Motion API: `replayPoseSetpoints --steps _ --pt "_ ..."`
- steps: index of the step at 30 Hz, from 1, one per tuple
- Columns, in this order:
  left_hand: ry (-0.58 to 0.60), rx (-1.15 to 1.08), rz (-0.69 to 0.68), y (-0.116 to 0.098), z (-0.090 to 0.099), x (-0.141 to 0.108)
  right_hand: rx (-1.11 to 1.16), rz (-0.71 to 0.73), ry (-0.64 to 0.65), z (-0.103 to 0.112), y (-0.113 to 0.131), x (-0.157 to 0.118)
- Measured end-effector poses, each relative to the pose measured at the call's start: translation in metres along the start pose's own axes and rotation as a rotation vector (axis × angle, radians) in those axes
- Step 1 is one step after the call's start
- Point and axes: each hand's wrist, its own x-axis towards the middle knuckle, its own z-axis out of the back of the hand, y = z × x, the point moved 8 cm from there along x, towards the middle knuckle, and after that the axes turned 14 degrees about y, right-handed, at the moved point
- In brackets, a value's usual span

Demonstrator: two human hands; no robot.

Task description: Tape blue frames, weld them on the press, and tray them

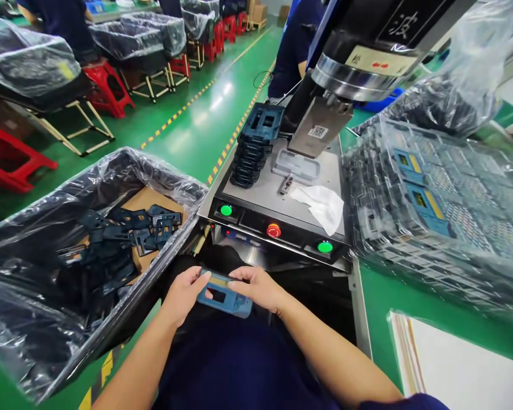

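Note:
Low in front of my body, a blue plastic panel (228,302) with a rectangular opening and a yellowish strip is held between both hands. My left hand (183,293) grips its left end, thumb on top. On the upper right part of the same panel, my right hand (259,285) has its thumb and fingers closed. Beyond the hands is a press machine's metal bed (260,199), with a clear plastic fixture (297,165), a small metal piece (286,185) and a white cloth (320,205) on it. A stack of dark panels (252,154) stands at the bed's left.
A plastic-lined bin (25,273) with many dark parts (119,245) is at left. The press head (320,128) overhangs the bed. Clear trays (444,199) with blue panels are stacked at right, above white sheets (465,364). A person (288,51) is behind the machine.

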Motion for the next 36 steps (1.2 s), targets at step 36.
replayPoseSetpoints --steps 36 --pt "-0.344 0.505 0.028 -0.016 0.011 -0.016 0.474 0.010 -0.260 -0.017 -0.031 0.004"
